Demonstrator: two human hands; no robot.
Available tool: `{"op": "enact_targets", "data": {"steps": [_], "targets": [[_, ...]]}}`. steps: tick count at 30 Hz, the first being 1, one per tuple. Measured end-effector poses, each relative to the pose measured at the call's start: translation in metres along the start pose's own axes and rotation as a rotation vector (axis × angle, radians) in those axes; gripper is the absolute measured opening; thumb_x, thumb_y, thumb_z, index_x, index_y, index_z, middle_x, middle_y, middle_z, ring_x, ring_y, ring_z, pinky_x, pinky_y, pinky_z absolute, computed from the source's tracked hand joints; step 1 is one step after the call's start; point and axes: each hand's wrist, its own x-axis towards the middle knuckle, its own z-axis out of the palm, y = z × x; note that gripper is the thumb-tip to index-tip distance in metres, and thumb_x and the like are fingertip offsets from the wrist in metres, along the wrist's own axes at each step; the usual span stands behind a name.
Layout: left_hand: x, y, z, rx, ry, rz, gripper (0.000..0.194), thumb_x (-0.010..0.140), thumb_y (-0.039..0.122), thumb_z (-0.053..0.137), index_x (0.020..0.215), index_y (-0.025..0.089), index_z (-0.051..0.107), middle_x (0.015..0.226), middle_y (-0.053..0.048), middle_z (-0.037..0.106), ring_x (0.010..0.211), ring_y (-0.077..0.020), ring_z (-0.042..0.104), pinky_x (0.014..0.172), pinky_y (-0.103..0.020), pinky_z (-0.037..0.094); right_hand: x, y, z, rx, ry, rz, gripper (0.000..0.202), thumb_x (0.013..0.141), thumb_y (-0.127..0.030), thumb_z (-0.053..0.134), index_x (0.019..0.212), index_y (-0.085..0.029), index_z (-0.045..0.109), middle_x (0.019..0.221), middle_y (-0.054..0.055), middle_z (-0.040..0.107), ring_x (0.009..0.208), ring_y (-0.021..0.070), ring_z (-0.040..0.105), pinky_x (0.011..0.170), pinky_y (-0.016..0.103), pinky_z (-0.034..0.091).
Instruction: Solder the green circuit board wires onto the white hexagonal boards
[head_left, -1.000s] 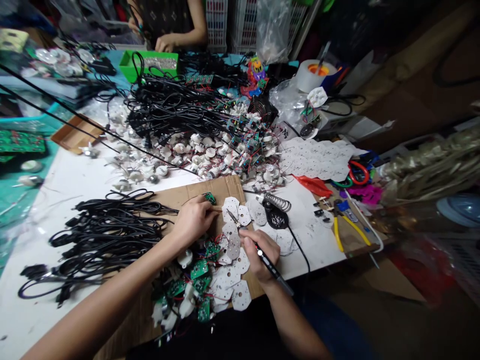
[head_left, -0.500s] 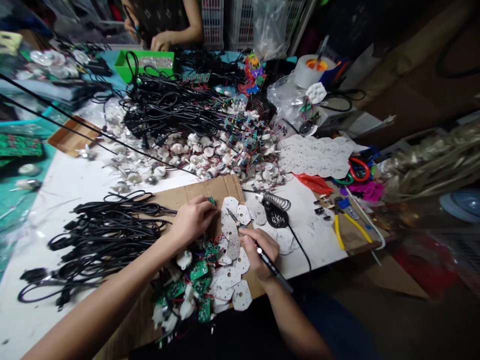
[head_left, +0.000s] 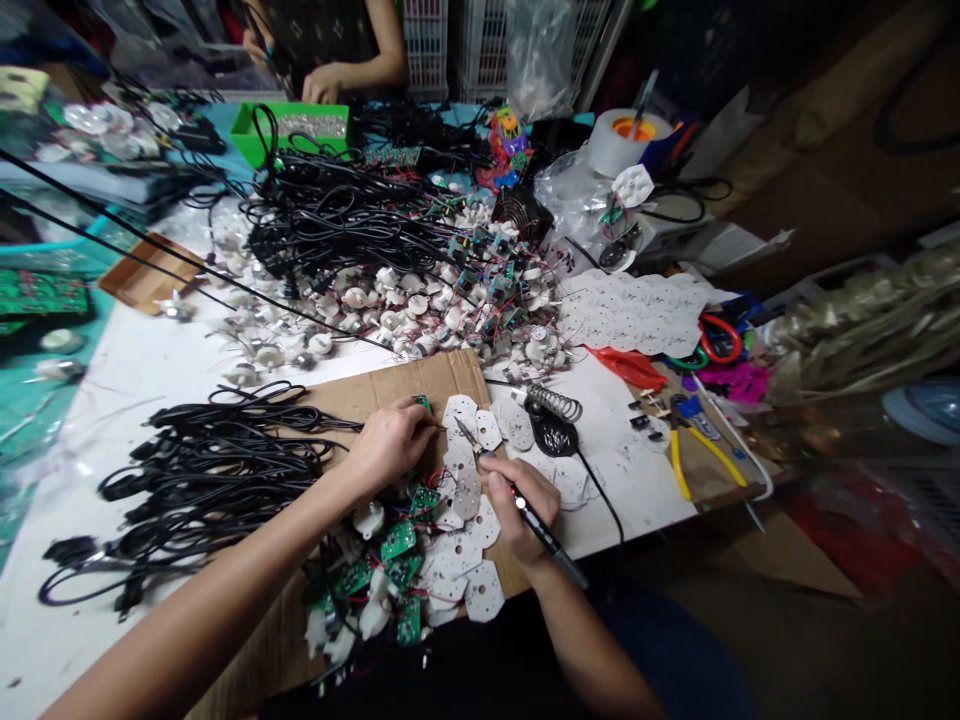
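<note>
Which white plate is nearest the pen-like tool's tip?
The farthest white plate on the cardboard: the tip of the tool in the right hand shows over it alone.

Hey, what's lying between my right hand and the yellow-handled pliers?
In the head view, going from your right hand to the yellow-handled pliers: pale flat pieces, a black cord, then white tabletop.

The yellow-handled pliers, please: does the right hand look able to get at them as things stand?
Probably yes: the pliers look mostly uncovered, and the thin black cord in between seems easy to pass over. The right hand holds a soldering iron, though, and would likely need freeing first.
</note>
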Motion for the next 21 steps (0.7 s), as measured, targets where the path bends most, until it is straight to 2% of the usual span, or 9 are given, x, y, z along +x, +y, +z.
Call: {"op": "enact_targets", "data": {"steps": [5,12,17,21], "targets": [[0.0,0.001,-0.004,-0.022,-0.032,-0.02,0.017,0.095,0.025,0.062,0.094,0.017,0.078,0.097,-0.008,0.075,0.086,-0.0209,0.07,0.077,-0.029,0.052,0.002,0.0,0.001,-0.025,-0.016,-0.046,0.025,0.1,-0.015,0.057,0.117,-0.024,0.073,0.094,0.004,0.078,0.081,0.0184,0.076,0.077,0.032,0.063],[0.002,0.005,-0.006,-0.015,-0.088,-0.057,0.016,0.089,0.023,0.065,0.091,0.016,0.079,0.096,-0.01,0.075,0.089,-0.0232,0.07,0.078,-0.031,0.051,0.004,0.011,0.014,-0.236,-0.179,-0.14,0.045,0.104,-0.025,0.058,0.149,-0.025,0.054,0.118,0.011,0.067,0.108,0.0246,0.07,0.092,0.038,0.063],[0.003,0.006,-0.008,-0.159,-0.105,-0.117,0.016,0.087,0.029,0.068,0.086,0.019,0.08,0.091,-0.006,0.076,0.088,-0.0214,0.07,0.079,-0.03,0.051,0.002,0.015,0.017,-0.273,-0.228,-0.126,0.047,0.105,-0.026,0.057,0.151,-0.026,0.049,0.12,0.012,0.064,0.109,0.026,0.069,0.093,0.04,0.063],[0.005,0.005,-0.009,-0.245,-0.118,-0.197,0.016,0.084,0.031,0.068,0.08,0.02,0.079,0.085,-0.003,0.075,0.081,-0.0191,0.069,0.072,-0.028,0.049,0.001,0.016,0.017,-0.259,-0.238,-0.107,0.047,0.105,-0.026,0.057,0.151,-0.026,0.049,0.119,0.011,0.064,0.109,0.0252,0.069,0.093,0.038,0.063]]}}
